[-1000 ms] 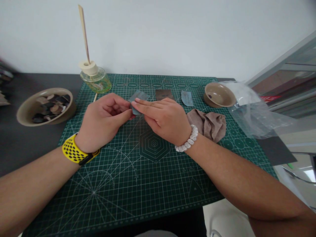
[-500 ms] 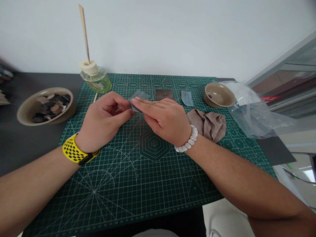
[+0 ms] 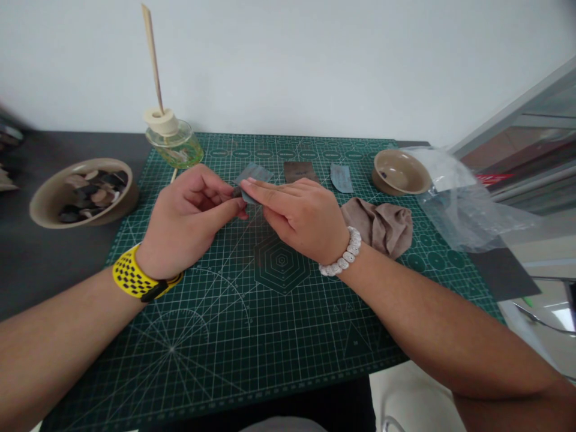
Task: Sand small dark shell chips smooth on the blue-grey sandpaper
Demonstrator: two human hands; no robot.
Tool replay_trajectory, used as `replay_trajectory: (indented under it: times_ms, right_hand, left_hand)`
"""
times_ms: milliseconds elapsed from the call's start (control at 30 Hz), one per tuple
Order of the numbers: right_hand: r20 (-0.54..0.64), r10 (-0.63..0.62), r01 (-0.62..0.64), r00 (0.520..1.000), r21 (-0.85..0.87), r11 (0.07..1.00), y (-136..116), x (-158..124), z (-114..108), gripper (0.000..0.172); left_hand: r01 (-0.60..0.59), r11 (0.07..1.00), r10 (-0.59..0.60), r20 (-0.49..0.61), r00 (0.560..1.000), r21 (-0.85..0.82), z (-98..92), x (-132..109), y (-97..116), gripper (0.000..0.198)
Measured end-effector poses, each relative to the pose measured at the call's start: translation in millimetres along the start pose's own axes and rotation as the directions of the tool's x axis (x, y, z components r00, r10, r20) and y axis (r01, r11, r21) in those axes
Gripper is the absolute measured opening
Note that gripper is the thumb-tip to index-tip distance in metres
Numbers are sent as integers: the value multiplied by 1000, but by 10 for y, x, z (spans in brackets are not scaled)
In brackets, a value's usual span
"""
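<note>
**Work looks far from finished at the fingertips**

Cutting mat [image 3: 216, 351] spreads beneath the fingers. Well to their left, a large bowl [image 3: 116, 213] holds many dark and brown pieces [image 3: 92, 193], so much appears left to do. Well to their right, a smaller bowl [image 3: 390, 185] shows a small dark bit [image 3: 383, 174]; little seems done. The right hand [image 3: 306, 217] has its fingers straight and close together, lying on a grey-blue sheet [image 3: 254, 174]; whether its thumb grips underneath, I cannot tell. Beyond those fingers, apart from them, lies another sheet [image 3: 341, 178]. The left hand [image 3: 182, 222] pinches thumb and fingertips together on a small dark item [image 3: 236, 192], mostly hidden, right at the sheet's near edge. That item looks mid-handling, its surface too covered to judge.
</note>
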State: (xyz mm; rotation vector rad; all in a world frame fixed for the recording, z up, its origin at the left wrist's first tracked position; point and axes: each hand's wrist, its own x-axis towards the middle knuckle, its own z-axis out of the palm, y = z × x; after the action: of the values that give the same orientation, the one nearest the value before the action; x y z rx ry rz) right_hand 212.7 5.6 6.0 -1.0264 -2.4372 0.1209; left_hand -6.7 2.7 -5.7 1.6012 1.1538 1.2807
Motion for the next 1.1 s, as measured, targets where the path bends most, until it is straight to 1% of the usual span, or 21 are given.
replay_trajectory:
  times_ms: [167,233,367,467,533,767,1033,1100]
  right_hand:
    - [37,41,-41,998,12,999,5,1,-11,54]
    - [45,61,-61,997,8,998,0,7,-18,53]
    - [61,65,-66,996,14,998,-26,20,-34,54]
    - [92,51,-54,994,28,998,-46,25,-45,55]
    - [105,53,-56,993,27,998,-50,26,-52,55]
    - [109,77,-78,991,8,997,-56,38,-62,54]
    - [109,129,-128,986,-16,992,-62,31,-65,54]
    - [97,143,-142,985,-20,990,-65,26,-64,54]
  left_hand:
    - [11,996,-11,5,1000,-86,-1,5,-34,25]
    - [34,992,-30,36,999,-119,2,15,-29,25]
    - [36,997,-29,96,995,-71,14,29,12,21]
    - [9,999,-6,81,997,-31,19,33,28,18]
    - [11,1000,-9,75,997,-26,19,33,26,17]
    - [-3,997,9,71,997,-77,17,15,31,17]
    - [45,993,-39,49,998,-112,10,11,-6,24]
    - [28,995,-25,25,999,-98,4,20,-23,24]
